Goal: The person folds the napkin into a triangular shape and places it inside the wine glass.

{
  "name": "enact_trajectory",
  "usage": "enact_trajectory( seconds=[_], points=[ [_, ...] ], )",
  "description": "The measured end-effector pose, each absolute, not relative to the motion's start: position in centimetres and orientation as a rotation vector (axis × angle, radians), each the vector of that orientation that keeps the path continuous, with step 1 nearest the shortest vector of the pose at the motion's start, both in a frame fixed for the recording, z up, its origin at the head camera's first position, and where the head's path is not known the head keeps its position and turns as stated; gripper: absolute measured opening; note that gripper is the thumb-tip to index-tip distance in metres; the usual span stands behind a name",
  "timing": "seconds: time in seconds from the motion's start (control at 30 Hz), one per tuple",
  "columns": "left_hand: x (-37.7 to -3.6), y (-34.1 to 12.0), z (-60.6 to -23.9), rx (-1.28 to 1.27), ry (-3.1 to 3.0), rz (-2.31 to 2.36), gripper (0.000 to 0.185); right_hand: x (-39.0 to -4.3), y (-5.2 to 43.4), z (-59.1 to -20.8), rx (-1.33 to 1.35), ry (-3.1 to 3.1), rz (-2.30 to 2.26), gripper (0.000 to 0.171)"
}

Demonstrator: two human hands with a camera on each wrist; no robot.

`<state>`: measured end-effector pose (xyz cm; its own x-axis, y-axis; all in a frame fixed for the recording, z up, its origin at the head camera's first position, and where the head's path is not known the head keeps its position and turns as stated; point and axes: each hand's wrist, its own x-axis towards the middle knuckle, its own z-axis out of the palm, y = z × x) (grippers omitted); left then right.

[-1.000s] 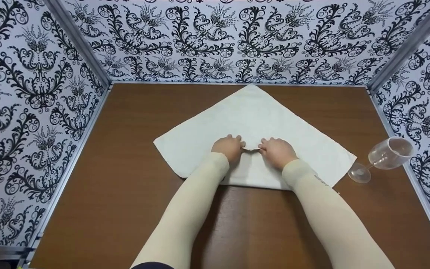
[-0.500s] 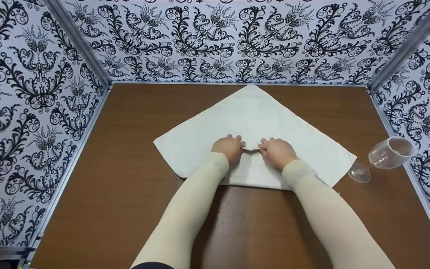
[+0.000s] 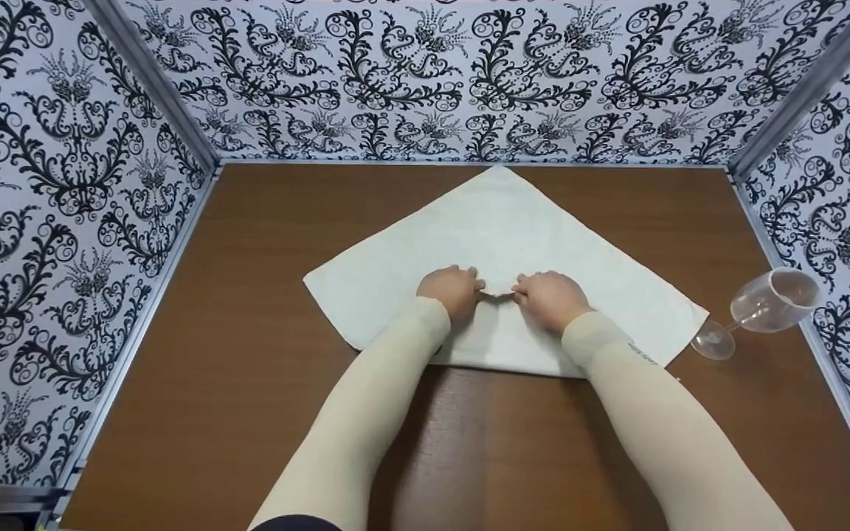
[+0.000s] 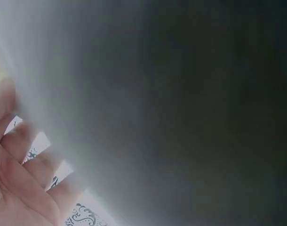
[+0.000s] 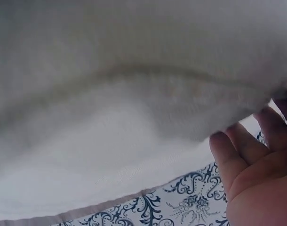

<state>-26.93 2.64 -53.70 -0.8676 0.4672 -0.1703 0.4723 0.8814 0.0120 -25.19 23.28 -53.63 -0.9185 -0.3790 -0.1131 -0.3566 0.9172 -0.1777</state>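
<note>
Both my left hand (image 3: 451, 291) and right hand (image 3: 552, 301) pinch an edge of the white cloth (image 3: 499, 221), laid on the table (image 3: 248, 295). A hard rightward tug could, I judge, topple the wine glass (image 3: 758, 305) just beside the cloth's corner. Only the right wrist view shows my right palm (image 5: 261, 188) and a shaded crease (image 5: 129, 69).
</note>
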Motion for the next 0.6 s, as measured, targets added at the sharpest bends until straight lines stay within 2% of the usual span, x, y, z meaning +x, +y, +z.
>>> enact_trajectory(
  seconds=[0.2, 0.43, 0.6],
  points=[
    [-27.6, 2.8, -53.3, 0.723, 2.951, -0.045, 0.027, -25.7, 23.2, -53.0, -0.538, 2.986, -0.329, 0.021],
    [-27.2, 3.1, -53.3, 0.639, 2.89, -0.003, 0.033, -26.1, 23.2, -53.8, -0.506, 2.934, -0.293, 0.028],
    [-26.9, 3.0, -53.4, 0.68, 2.905, -0.028, 0.031, -26.1, 23.2, -54.1, -0.497, 2.914, -0.26, 0.033]
  ],
)
